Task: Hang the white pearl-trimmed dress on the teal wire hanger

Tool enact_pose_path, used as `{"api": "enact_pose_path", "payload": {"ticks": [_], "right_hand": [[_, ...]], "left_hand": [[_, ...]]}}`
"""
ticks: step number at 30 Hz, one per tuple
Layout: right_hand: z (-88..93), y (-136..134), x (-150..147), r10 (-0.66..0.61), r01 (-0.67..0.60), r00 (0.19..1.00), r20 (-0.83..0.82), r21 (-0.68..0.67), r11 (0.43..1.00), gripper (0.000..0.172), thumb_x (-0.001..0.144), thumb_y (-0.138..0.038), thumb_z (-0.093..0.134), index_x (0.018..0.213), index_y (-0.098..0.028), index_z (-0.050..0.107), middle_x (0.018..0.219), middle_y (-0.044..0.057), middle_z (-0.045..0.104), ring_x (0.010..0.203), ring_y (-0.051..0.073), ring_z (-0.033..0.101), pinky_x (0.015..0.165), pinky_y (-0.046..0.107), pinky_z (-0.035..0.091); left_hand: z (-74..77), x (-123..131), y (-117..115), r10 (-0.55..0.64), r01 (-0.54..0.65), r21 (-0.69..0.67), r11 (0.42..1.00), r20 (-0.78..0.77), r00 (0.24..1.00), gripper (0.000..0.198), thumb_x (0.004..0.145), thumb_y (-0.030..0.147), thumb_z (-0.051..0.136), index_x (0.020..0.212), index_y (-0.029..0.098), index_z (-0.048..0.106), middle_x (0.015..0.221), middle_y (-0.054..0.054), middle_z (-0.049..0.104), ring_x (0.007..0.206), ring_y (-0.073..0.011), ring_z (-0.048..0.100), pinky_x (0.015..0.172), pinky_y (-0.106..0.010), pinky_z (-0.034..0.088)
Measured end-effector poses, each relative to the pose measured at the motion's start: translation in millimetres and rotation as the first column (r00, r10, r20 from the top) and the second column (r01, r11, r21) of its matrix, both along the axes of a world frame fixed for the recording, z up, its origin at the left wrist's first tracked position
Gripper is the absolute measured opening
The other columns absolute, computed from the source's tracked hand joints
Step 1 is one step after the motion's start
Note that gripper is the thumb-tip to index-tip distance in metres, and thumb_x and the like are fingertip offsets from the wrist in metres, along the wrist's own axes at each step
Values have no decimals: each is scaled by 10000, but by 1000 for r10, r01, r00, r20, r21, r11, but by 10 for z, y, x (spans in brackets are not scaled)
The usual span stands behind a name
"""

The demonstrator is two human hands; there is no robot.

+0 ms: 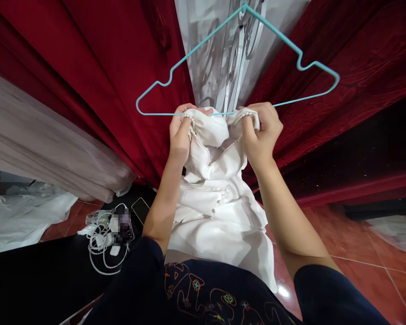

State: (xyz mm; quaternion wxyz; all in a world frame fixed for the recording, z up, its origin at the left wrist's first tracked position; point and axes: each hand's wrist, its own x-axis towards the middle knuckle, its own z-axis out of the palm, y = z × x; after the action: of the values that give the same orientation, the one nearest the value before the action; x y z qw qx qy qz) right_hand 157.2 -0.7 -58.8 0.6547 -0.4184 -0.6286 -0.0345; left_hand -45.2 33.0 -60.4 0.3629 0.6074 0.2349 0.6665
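Note:
A white dress [219, 230] with pearl-like beads along its neckline hangs down in front of me, its top at the lower bar of a light blue wire hanger [275, 30]. My left hand [182, 135] is closed on the dress's left edge, fingers behind the cloth and thumb in front, right at the bar. On the other side, my right hand [262, 131] grips the beaded edge in the same way, with the bar passing by its knuckles. The folded cloth hides part of the bar between my hands.
Red curtains [98, 58] flank a white sheer curtain and pale metal scrollwork. At lower left, a black surface [37, 275] bears white cables [103, 253], a phone and small items. Red floor tiles [365, 253] show at lower right.

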Motion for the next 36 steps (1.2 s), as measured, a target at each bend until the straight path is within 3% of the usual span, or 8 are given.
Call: {"api": "enact_pose_path", "payload": {"ticks": [4,8,13,19,27,30,33,36], "right_hand": [[90,-92,96,5,-6,1000,-30,-15,1000,312,1060,-465,579,922,-219,712,971,84,714,988,236,697,999,511,597],[151,-92,165,19,-20,999,-28,-22,1000,296,1039,-466,617,902,-219,707,945,78,707,967,232,692,993,513,603],[178,-74,167,-9,7,999,-31,-69,998,319,1016,-504,640,869,-226,693,902,69,699,932,226,680,975,507,617],[187,-103,103,-6,4,999,-38,-57,998,318,1014,-495,636,874,-221,714,904,67,708,921,218,677,985,502,625],[117,-48,96,-21,23,999,43,-45,999,373,1055,-524,557,878,-219,679,915,74,686,902,211,661,909,470,613],[108,-32,137,-34,36,998,44,-35,999,389,1059,-537,547,867,-217,660,896,70,663,889,209,646,903,471,609],[114,-28,183,-57,58,998,41,-39,998,405,1047,-562,551,857,-222,662,905,85,676,896,225,649,902,485,608],[109,-21,189,-43,44,999,27,-58,997,410,1043,-574,547,863,-225,666,923,93,681,927,239,658,925,500,601]], "left_hand": [[-46,-207,-85,239,-228,138,964,-76,968,375,983,577,704,1129,236,649,1130,-78,732,1052,-231,731,945,-335,577],[-77,-676,-17,581,-574,159,803,5,814,197,889,326,715,1014,191,646,880,-11,633,714,-132,577,683,-271,480],[213,-1179,215,726,-725,57,687,-1,688,191,779,50,700,863,191,603,792,45,586,596,-67,457,582,-253,372],[810,-1227,354,636,-620,150,770,-100,765,283,844,16,848,875,204,638,812,41,637,616,-78,493,582,-302,359],[1346,-666,298,562,-477,309,823,-323,761,407,829,-182,705,918,207,623,893,20,628,695,-122,509,666,-339,424],[1332,-505,220,536,-470,257,844,-433,725,252,944,-98,710,987,149,688,1019,-45,678,1017,-202,622,970,-370,488],[1166,-383,76,645,-480,457,749,-338,685,274,937,-67,744,1057,179,732,1123,-67,693,1117,-242,619,1044,-413,466],[913,-166,-97,506,-238,597,766,-333,795,293,1012,29,655,1156,279,707,1167,-48,699,1126,-256,642,1021,-420,512]]}}
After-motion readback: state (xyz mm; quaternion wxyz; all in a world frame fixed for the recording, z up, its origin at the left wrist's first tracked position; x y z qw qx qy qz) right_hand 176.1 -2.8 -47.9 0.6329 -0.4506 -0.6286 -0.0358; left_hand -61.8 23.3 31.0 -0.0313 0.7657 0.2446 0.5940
